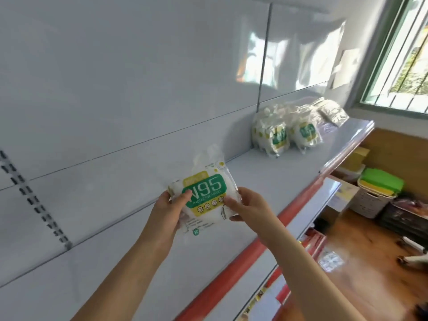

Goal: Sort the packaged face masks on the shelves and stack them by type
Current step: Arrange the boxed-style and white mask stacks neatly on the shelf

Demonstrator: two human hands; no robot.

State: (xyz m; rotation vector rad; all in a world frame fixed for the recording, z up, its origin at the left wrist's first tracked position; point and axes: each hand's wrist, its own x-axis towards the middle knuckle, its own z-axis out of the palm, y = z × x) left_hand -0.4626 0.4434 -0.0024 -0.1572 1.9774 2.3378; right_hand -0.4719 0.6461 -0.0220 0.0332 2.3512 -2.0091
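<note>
Hands grip one N95 pack (pixel 205 198) at frame centre, left hand (pixel 168 210) and right hand (pixel 245 206) pinching opposite edges, label up, probably to check type before stacking with packs (pixel 287 133) upper right on shelf (pixel 266 174)

White shelf (pixel 266 172) with a red front edge strip (pixel 231 258) and a clear plastic lip at its far end. Two upright N95 mask packs (pixel 287 135) stand side by side against the back panel; just beyond them, toward the window, lies a loose heap of clear-wrapped packs (pixel 328 110).
</note>
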